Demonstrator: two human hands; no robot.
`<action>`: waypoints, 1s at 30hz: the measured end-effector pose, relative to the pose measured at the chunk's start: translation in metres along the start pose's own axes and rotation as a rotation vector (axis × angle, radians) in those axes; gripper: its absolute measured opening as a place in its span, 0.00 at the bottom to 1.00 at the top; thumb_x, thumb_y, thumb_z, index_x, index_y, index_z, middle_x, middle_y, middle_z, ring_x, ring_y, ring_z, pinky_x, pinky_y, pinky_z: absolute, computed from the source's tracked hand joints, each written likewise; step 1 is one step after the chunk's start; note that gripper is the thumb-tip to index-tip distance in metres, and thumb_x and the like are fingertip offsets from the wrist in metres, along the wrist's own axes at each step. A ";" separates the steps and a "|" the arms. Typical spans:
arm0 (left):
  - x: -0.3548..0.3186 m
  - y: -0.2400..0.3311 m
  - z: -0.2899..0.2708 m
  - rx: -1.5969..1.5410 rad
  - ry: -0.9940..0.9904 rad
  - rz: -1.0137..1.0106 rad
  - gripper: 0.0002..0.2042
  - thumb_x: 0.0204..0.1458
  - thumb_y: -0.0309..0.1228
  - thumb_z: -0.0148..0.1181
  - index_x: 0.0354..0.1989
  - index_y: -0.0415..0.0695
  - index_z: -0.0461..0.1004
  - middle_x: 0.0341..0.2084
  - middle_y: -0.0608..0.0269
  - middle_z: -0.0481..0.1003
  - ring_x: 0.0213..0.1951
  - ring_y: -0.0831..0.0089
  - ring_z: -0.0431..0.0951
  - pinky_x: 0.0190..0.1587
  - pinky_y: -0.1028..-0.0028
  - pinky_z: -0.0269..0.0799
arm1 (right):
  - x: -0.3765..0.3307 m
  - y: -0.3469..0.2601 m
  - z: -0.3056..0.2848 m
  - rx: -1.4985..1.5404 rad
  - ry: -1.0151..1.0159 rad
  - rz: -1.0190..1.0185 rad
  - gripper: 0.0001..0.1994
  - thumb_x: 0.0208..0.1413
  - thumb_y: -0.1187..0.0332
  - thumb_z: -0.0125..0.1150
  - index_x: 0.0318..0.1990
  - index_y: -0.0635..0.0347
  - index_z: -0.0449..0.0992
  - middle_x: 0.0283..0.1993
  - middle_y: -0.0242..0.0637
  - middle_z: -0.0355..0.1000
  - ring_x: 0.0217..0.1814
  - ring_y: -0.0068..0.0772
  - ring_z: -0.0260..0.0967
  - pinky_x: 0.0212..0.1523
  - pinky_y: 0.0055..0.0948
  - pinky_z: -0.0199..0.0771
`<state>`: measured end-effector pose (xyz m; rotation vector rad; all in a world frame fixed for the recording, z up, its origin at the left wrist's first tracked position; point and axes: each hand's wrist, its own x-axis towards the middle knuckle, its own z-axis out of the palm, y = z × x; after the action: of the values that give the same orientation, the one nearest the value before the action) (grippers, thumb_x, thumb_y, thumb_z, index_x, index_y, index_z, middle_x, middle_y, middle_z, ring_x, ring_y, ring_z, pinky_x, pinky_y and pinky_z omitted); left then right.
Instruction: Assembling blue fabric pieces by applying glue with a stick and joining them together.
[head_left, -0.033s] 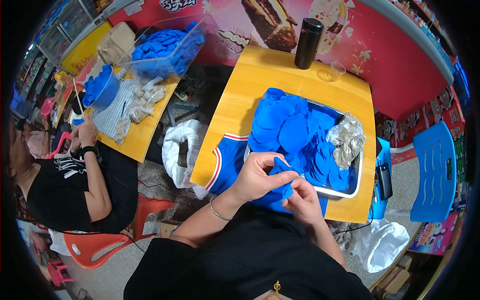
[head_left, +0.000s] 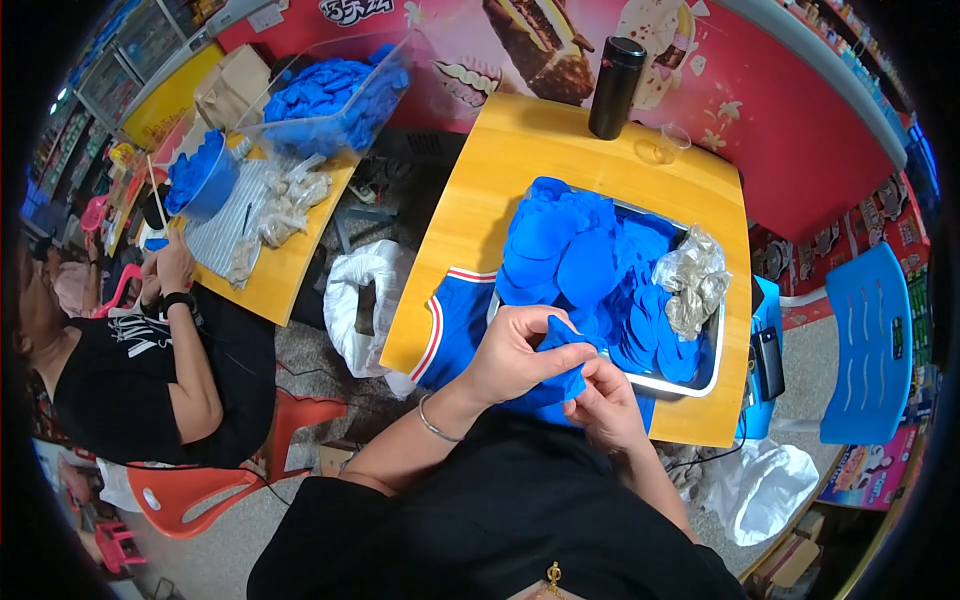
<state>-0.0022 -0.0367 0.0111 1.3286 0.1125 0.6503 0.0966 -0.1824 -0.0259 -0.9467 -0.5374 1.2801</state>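
Barely shifted since before, my left hand (head_left: pixel 515 352) and right hand (head_left: pixel 610 405) pinch a blue piece (head_left: pixel 563 336), yellow table (head_left: pixel 555 140) ahead, red wall (head_left: pixel 765 115) beyond.

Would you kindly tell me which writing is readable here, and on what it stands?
Pink wall panel: large stylised characters, not transcribed here.
Co-worker's black shirt: white lettering, creased, not fully legible.
Yellow panel: lettering too blurred to read.
Colourful poster, lower right: print too small.

Far, a red printed wall (head_left: pixel 800 170) is seen; a blue plastic chair (head_left: pixel 868 335) is placed right, an orange plastic chair (head_left: pixel 300 425) left.
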 end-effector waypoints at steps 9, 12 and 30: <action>-0.003 -0.021 -0.001 -0.275 0.287 0.179 0.03 0.51 0.22 0.59 0.33 0.40 0.73 0.23 0.72 0.67 0.24 0.89 0.62 0.26 0.87 0.56 | -0.001 -0.003 -0.002 -0.444 0.142 -0.291 0.06 0.57 0.75 0.51 0.40 0.66 0.70 0.29 0.33 0.70 0.30 0.18 0.67 0.28 0.15 0.64; -0.001 -0.020 -0.001 -0.271 0.291 0.196 0.04 0.52 0.19 0.55 0.35 0.40 0.72 0.24 0.73 0.66 0.24 0.89 0.60 0.26 0.87 0.55 | -0.003 -0.005 -0.004 -0.321 0.139 -0.285 0.05 0.57 0.75 0.51 0.40 0.66 0.70 0.31 0.35 0.70 0.29 0.19 0.67 0.28 0.16 0.64; 0.006 0.044 -0.025 0.424 0.005 -0.012 0.16 0.45 0.15 0.53 0.43 0.42 0.76 0.44 0.58 0.72 0.43 0.71 0.74 0.37 0.79 0.74 | -0.005 -0.039 -0.007 -0.915 0.258 -0.463 0.06 0.51 0.79 0.57 0.38 0.68 0.75 0.29 0.40 0.75 0.27 0.24 0.74 0.27 0.19 0.71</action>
<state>-0.0245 -0.0079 0.0466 1.7322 0.2737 0.6401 0.1224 -0.1896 0.0036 -1.5899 -1.0991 0.4428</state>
